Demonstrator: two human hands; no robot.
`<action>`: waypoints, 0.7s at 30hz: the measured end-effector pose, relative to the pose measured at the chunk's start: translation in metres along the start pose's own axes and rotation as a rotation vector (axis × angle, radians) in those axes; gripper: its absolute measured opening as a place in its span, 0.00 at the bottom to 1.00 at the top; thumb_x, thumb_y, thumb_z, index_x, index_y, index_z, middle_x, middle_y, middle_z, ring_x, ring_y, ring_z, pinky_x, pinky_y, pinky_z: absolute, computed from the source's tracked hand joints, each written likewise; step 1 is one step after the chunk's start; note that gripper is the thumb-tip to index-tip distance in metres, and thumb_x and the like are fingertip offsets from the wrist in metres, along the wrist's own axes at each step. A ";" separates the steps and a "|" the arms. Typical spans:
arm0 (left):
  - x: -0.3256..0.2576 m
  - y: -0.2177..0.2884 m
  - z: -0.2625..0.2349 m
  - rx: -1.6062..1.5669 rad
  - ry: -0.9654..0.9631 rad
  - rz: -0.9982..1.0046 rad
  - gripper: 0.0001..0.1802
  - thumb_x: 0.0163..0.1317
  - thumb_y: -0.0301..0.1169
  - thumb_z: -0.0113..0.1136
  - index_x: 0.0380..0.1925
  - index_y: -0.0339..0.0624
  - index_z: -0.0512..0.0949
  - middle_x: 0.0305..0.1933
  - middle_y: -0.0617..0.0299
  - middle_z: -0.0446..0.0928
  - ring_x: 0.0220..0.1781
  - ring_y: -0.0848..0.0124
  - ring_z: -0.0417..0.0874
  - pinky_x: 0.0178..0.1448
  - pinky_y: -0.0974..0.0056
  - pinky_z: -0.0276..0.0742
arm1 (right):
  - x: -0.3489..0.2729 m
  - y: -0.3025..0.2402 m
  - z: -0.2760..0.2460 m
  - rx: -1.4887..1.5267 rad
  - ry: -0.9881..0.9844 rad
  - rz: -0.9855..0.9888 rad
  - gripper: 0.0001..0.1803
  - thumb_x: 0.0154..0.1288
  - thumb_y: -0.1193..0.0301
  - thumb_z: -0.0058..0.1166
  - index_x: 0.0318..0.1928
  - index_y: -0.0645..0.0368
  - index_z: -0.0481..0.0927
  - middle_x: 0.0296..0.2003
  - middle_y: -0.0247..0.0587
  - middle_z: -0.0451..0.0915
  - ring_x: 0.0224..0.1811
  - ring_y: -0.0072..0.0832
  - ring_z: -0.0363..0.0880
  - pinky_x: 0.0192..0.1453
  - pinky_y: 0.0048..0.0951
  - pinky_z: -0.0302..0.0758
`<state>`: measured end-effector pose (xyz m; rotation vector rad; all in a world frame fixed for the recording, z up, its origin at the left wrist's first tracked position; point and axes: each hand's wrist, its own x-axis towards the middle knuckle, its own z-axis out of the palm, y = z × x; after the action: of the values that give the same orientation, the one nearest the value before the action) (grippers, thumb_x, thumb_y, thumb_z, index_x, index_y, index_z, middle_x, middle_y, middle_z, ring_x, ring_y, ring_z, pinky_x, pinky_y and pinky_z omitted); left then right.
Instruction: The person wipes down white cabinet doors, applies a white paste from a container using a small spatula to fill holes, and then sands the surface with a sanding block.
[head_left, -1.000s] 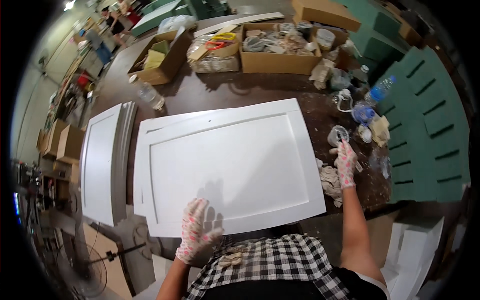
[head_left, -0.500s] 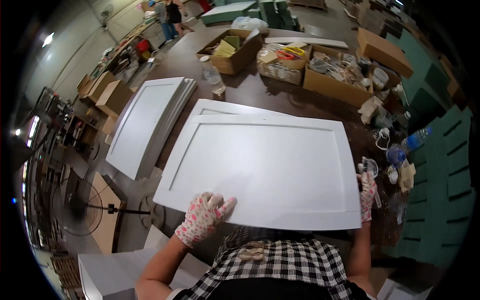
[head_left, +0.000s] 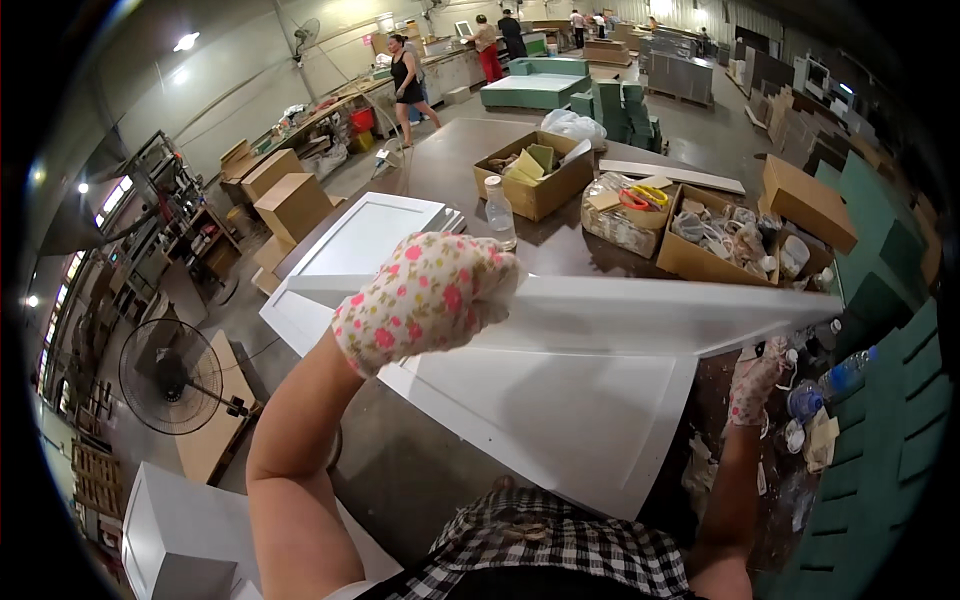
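Observation:
My left hand (head_left: 425,300), in a flower-patterned glove, is raised and closed round the edge of a white cabinet door (head_left: 630,315). That door is tipped up on edge, with one long side lifted. Beneath it lies another white door (head_left: 560,405) with a recessed panel, slanting toward my apron. My right hand (head_left: 757,385), also gloved, is below the tipped door's right end, fingers curled; what they hold is too small to make out. A stack of white doors (head_left: 375,225) lies beyond my left hand, partly hidden by it.
On the brown table (head_left: 445,165) stand a clear bottle (head_left: 499,215), a carton of sponges (head_left: 535,180), scissors (head_left: 640,197) on a wrapped bundle and a carton of odds and ends (head_left: 705,235). Plastic bottles (head_left: 805,400) crowd the right edge. A fan (head_left: 172,378) is at left; people walk behind.
My left hand has risen, tipping the top door up off the one beneath. My right hand has shifted slightly right and down. The view has tilted up, showing more of the workshop.

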<state>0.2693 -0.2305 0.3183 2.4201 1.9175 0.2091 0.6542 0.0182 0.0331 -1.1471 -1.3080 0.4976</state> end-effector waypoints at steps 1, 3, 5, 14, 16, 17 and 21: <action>0.003 -0.006 0.003 0.005 0.001 -0.014 0.25 0.49 0.33 0.70 0.49 0.48 0.76 0.44 0.60 0.78 0.44 0.60 0.80 0.48 0.59 0.77 | 0.003 -0.003 0.011 0.455 0.050 0.251 0.23 0.73 0.69 0.44 0.66 0.59 0.65 0.68 0.45 0.60 0.68 0.31 0.62 0.69 0.37 0.64; 0.007 -0.014 0.011 0.379 0.344 -0.028 0.22 0.53 0.41 0.68 0.46 0.47 0.77 0.46 0.58 0.76 0.50 0.58 0.77 0.51 0.55 0.73 | 0.024 0.026 0.018 1.190 0.032 0.383 0.23 0.74 0.69 0.40 0.67 0.58 0.64 0.69 0.44 0.59 0.69 0.30 0.59 0.72 0.39 0.60; 0.018 -0.027 0.009 0.398 0.775 0.017 0.39 0.48 0.46 0.71 0.61 0.50 0.69 0.54 0.56 0.73 0.56 0.57 0.73 0.57 0.53 0.69 | 0.096 0.123 -0.027 1.619 -0.436 0.252 0.24 0.74 0.69 0.35 0.68 0.58 0.63 0.70 0.44 0.56 0.73 0.29 0.52 0.75 0.42 0.57; -0.081 -0.202 0.182 -1.222 1.208 -0.387 0.25 0.68 0.30 0.54 0.64 0.37 0.64 0.64 0.54 0.68 0.67 0.67 0.66 0.71 0.63 0.63 | 0.018 -0.004 0.059 0.747 0.188 0.546 0.20 0.66 0.58 0.54 0.52 0.58 0.77 0.46 0.36 0.78 0.43 0.28 0.74 0.46 0.30 0.70; -0.113 -0.262 0.239 -1.076 0.971 -0.469 0.22 0.68 0.34 0.54 0.60 0.37 0.68 0.57 0.56 0.72 0.60 0.69 0.71 0.63 0.64 0.69 | -0.001 -0.028 0.080 0.708 0.248 0.680 0.20 0.65 0.58 0.55 0.51 0.59 0.77 0.44 0.37 0.79 0.42 0.31 0.75 0.45 0.33 0.71; -0.100 -0.274 0.253 -1.029 0.912 -0.451 0.22 0.68 0.35 0.54 0.59 0.37 0.70 0.55 0.57 0.74 0.57 0.70 0.73 0.60 0.64 0.71 | 0.007 0.000 0.071 0.503 0.201 0.497 0.21 0.64 0.58 0.56 0.50 0.60 0.77 0.44 0.40 0.79 0.42 0.33 0.75 0.47 0.34 0.71; -0.037 -0.212 0.199 -1.323 0.764 -0.718 0.15 0.66 0.38 0.58 0.43 0.37 0.79 0.30 0.70 0.77 0.33 0.80 0.75 0.34 0.71 0.72 | 0.030 0.017 0.027 -0.806 0.138 -0.677 0.23 0.60 0.60 0.60 0.52 0.60 0.76 0.46 0.39 0.80 0.45 0.30 0.79 0.50 0.30 0.75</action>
<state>0.0834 -0.2077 0.0931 0.7653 1.6804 1.7772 0.6426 0.0602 0.0288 -1.2324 -1.7163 -0.6542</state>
